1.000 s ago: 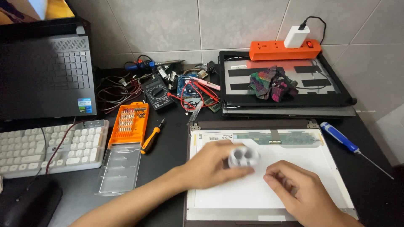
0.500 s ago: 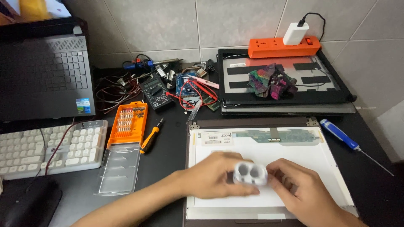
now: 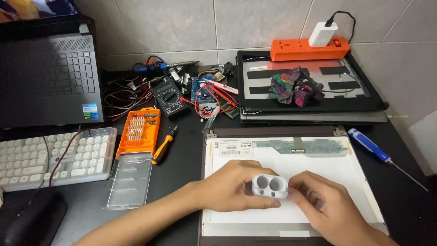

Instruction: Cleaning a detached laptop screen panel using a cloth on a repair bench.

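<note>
My left hand [image 3: 232,187] and my right hand [image 3: 325,207] both grip a small white plastic case [image 3: 270,186] with two round hollows facing up. They hold it just above a bare white screen panel [image 3: 318,164] that lies flat on the dark desk, its green circuit strip along the far edge. My left hand grips the case's left side, and my right hand's fingers pinch its right end.
An orange screwdriver bit set [image 3: 139,130] with its clear lid [image 3: 129,180] and an orange-handled driver [image 3: 164,145] lie left of the panel. A blue screwdriver [image 3: 371,146] lies at the right. Behind are a multimeter [image 3: 169,97], wires, a laptop lid with a cloth [image 3: 296,86], an orange power strip [image 3: 309,48], a laptop [image 3: 50,79] and a white keyboard [image 3: 50,157].
The white case moved from my left hand alone, down and to the right, until my right hand took hold of its other end. Both hands now meet over the panel.
</note>
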